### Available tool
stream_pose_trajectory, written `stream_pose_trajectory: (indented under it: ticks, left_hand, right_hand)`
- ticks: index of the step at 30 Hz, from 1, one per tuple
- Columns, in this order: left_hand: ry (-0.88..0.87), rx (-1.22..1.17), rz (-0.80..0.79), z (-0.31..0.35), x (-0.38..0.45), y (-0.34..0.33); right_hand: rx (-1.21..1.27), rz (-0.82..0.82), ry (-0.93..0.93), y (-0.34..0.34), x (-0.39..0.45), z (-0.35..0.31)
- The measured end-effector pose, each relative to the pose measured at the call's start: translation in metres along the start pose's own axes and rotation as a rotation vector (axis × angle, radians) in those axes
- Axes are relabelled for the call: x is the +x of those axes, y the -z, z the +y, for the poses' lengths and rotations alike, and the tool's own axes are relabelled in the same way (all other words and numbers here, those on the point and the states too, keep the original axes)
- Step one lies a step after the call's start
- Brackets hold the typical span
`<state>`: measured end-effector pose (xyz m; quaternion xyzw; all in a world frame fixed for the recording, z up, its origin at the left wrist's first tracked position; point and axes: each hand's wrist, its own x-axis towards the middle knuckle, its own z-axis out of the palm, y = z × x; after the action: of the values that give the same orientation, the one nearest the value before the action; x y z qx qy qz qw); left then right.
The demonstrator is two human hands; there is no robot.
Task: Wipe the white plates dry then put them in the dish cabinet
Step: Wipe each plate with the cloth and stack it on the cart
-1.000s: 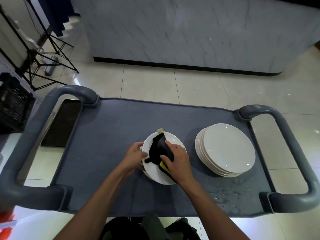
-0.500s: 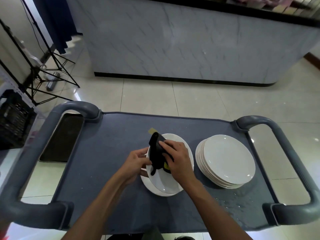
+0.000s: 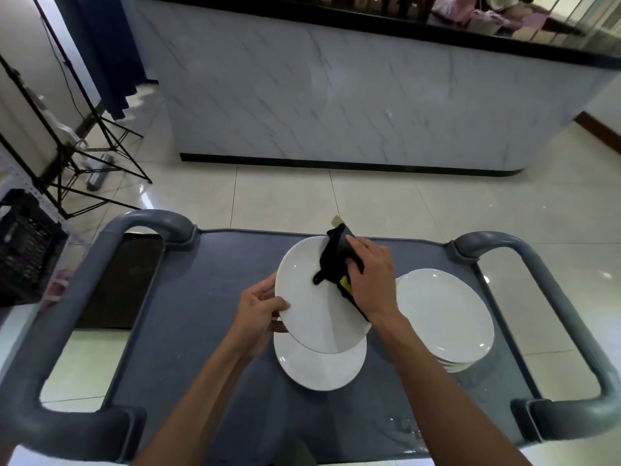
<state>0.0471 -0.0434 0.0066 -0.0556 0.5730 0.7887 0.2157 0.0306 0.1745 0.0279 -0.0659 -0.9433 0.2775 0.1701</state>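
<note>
My left hand (image 3: 258, 306) grips the left rim of a white plate (image 3: 304, 307), held tilted above the grey cart top (image 3: 188, 331). My right hand (image 3: 371, 280) holds a black cloth (image 3: 332, 260) with a yellow patch and presses it on the plate's upper right face. Directly below the lifted plate, another white plate (image 3: 319, 369) lies flat on the cart. A stack of white plates (image 3: 443, 317) sits to the right, partly behind my right forearm.
The cart has grey tube handles on the left (image 3: 67, 297) and right (image 3: 564, 307). Water drops (image 3: 403, 427) lie on the cart's near right corner. A marble counter (image 3: 336, 95) stands beyond, a black tripod (image 3: 67, 153) and a black crate (image 3: 23, 247) to the left.
The top plate has been lifted off the plate beneath it and tilted up. My right hand with the cloth has slid toward the plate's upper right edge.
</note>
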Motion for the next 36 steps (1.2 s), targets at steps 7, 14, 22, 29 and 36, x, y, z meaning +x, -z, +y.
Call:
stream_pose_trajectory:
  ticks: [7, 14, 22, 29, 36]
  left_hand:
    - [-0.007, -0.073, 0.098, 0.001, 0.012, 0.004]
    - [-0.029, -0.089, 0.109, 0.004, 0.017, -0.005]
    - [-0.050, -0.136, 0.138, 0.009, 0.016, -0.003]
    - [-0.022, -0.108, 0.183, 0.005, 0.016, 0.003]
    - [-0.002, -0.067, 0.111, 0.005, 0.013, 0.003]
  right_hand:
    - [-0.021, -0.036, -0.042, 0.006, -0.031, 0.010]
    - [0.032, -0.127, 0.029, -0.004, -0.065, -0.022]
    - [0.093, -0.227, 0.153, -0.007, -0.076, -0.043]
    - [-0.005, -0.189, 0.119, -0.002, -0.065, -0.015]
    - [-0.066, -0.101, -0.007, 0.008, -0.028, 0.004]
